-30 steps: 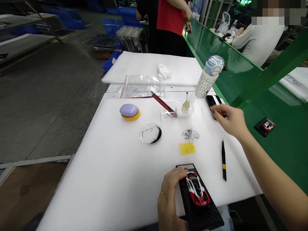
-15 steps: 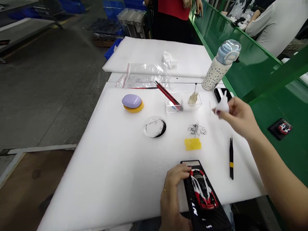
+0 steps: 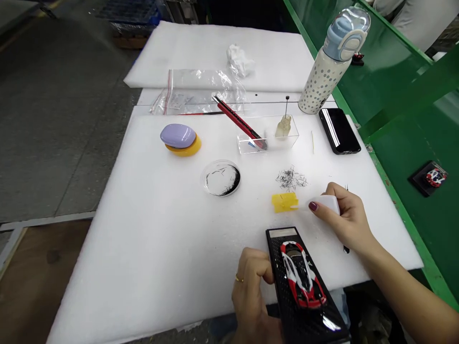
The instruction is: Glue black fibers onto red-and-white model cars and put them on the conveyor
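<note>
My left hand [image 3: 253,286] grips the left side of a black display base [image 3: 287,306] at the table's front edge. On that base sits a red, white and black model car [image 3: 301,274]. My right hand [image 3: 346,217] is closed round a small white bottle [image 3: 326,203] with a thin nozzle pointing left, its tip close to the yellow piece [image 3: 284,202]; contact I cannot make out. Behind that piece lies a pile of fine black slivers [image 3: 291,178]. Tweezers [image 3: 346,249] are mostly hidden beneath my right hand. A round clear dish [image 3: 221,178] holds more black slivers.
A red utility knife [image 3: 240,123] leans in a clear tray [image 3: 267,143] beside a small glass bottle [image 3: 283,126]. Further right stand a dotted water bottle [image 3: 321,79] and a black phone [image 3: 340,131]. A purple oval case [image 3: 178,135] lies left; another model car [image 3: 434,177] rests on the green surface.
My right hand has brought the white bottle down and toward me, beside the yellow piece. My left hand still holds the base. The view has tilted downward.
</note>
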Available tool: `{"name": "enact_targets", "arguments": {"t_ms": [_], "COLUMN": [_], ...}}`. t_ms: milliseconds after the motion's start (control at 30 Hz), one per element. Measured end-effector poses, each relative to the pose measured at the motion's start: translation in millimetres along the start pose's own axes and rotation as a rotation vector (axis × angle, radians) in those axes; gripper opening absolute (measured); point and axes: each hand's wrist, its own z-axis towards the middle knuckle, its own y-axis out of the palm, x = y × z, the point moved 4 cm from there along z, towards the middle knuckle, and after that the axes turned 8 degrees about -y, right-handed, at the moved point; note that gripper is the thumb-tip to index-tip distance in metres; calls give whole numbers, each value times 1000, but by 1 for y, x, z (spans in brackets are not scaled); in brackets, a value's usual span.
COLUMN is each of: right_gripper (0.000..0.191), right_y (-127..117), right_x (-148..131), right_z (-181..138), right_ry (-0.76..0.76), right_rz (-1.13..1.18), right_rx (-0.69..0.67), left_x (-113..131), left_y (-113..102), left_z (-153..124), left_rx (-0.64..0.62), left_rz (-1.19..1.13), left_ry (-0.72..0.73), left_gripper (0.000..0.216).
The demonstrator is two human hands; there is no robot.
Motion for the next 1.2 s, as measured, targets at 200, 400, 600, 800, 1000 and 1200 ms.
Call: {"name": "enact_targets", "arguments": {"t_ms": [200,400,600,800,1000,1200], "right_gripper": [49,48,46,48,48,32], "right_y": [2,1,2,1,-12,-26], "right_x": [1,2,4,4,16,10], "right_z": [-3,-3,-3,-4,-8,-6], "right_ry": [-10,-29,-48,-60,-59,-148], "right_rz": [3,-5,2,-3,219,222], "right_rx": [-6,13,14,27,98,-58], "left_x": [3,2,0,-6,-5,-7], "left_y": [-3,-6,-8,-10,-5,-7], "left_z": [7,10,8,7,3,3], "left_rx": [-82,-103,-123,-116,-77,-83], "left_rz": [46,52,58,29,6,-5], "left_ry": [109,150,148,122,57,54], "left_gripper": [36,36,32,33,35,37]}}
